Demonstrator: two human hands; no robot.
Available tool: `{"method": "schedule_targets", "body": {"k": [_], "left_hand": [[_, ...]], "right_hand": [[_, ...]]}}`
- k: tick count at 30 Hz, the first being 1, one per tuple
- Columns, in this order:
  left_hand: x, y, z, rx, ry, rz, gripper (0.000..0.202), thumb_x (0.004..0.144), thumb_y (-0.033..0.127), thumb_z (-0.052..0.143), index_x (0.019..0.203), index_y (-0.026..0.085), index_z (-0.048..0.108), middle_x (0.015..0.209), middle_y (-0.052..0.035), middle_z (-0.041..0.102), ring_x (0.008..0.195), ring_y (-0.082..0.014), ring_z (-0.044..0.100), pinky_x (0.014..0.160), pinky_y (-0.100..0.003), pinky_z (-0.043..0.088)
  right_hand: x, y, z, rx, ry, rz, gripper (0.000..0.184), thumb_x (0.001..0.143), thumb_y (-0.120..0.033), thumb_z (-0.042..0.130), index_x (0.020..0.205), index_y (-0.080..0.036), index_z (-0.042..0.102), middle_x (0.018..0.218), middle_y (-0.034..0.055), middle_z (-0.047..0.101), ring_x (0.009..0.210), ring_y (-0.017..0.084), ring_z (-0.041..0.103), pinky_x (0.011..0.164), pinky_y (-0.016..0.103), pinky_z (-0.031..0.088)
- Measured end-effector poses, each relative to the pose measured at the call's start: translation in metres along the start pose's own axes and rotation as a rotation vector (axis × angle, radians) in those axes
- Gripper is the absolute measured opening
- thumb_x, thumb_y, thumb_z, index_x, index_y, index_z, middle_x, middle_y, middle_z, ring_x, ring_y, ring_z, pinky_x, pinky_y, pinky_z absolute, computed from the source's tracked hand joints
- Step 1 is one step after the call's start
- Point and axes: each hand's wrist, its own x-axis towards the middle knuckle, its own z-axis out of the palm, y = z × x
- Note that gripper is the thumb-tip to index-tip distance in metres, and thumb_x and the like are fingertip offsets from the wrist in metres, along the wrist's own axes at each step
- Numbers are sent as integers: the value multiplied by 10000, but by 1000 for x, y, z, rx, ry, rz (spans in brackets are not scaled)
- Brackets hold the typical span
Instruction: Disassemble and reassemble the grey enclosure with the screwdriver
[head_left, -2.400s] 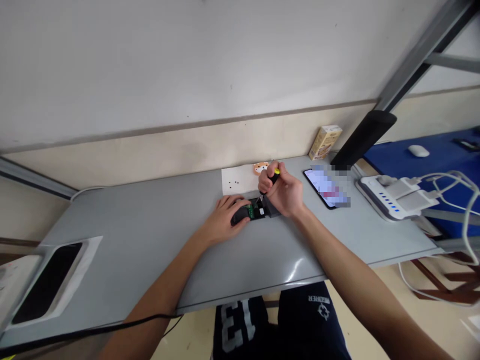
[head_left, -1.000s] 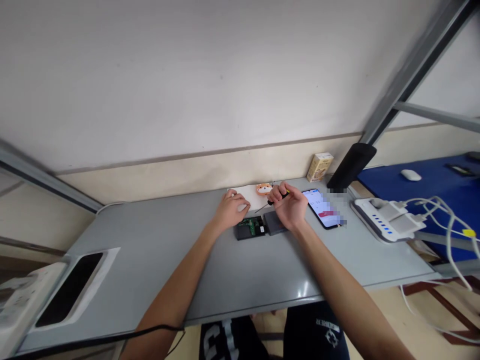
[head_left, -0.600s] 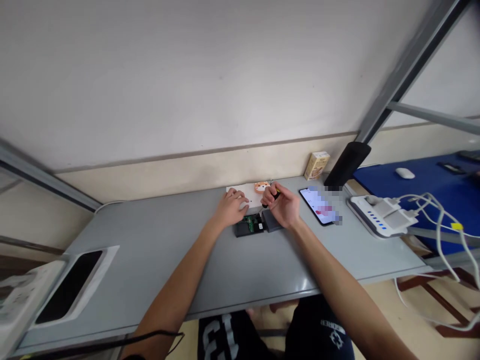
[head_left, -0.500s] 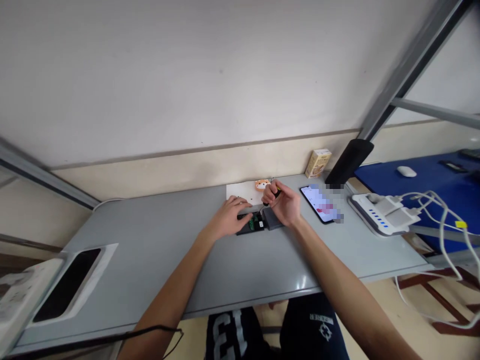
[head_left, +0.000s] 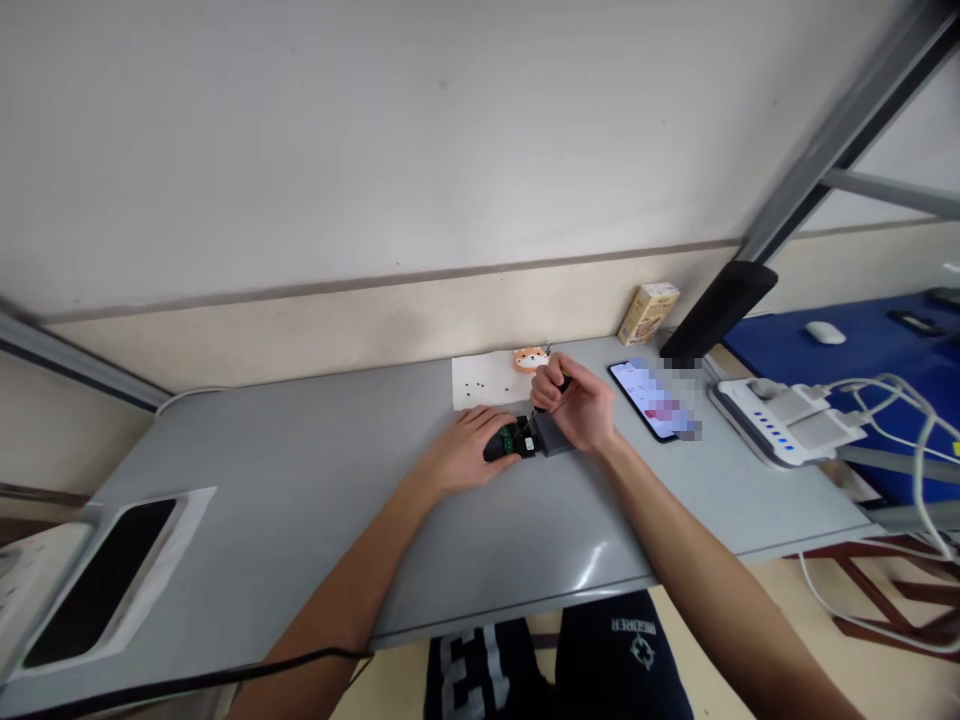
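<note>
My left hand [head_left: 471,452] grips an opened black case with a green circuit board [head_left: 510,440] inside. Its thumb lies along the near side and its fingers along the far side. Over the board's right part, my right hand [head_left: 574,400] is closed round a screwdriver [head_left: 564,383] with a black and yellow handle. The thin shaft points down toward the board; whether the tip touches it I cannot tell. A dark grey flat piece [head_left: 553,436] lies right of the case, partly under my right hand. Behind, several tiny dark screw-like bits lie on a white sheet [head_left: 491,368].
An orange animal-face item [head_left: 530,360] sits on the sheet's far edge. To the right are a lit phone [head_left: 646,400], a small carton [head_left: 649,312], a black cylinder [head_left: 716,315] and a power strip [head_left: 780,425] with white cables. A dark tablet-like device [head_left: 105,580] lies far left.
My left thumb has moved off the board to the case's near side, and that hand now wraps its left end. The view has shifted slightly, and more dark bits show on the sheet.
</note>
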Motion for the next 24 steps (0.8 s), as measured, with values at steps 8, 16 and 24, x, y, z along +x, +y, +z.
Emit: {"method": "schedule_targets", "body": {"k": [8,16,24], "left_hand": [[-2,-2,3,-3,15,42,363,927,384,695,1257,258,608,1330,-48,655,1221,-254,602,1073,-442,452],[-3,-3,5,-22,34,55,297,937,383,682,1217,287,663,1358,-42,631,1233,-252,601,1084,-449,458],[-3,-5,5,-18,47,84,257,932,365,690,1181,302,698,1354,-34,639,1219,-247,611,1080,-451,471]], "right_hand": [[-1,2,3,-34,47,-16,317,983,-315,465,684,-221,420,609,-11,316,552,140,294,539,263,364],[-4,4,7,-138,39,-46,285,989,-357,499,738,-223,485,623,-7,373,572,141,327,564,266,374],[-3,8,11,-167,100,-110,215,959,-343,591,787,-241,512,727,8,489,642,156,438,644,289,433]]}}
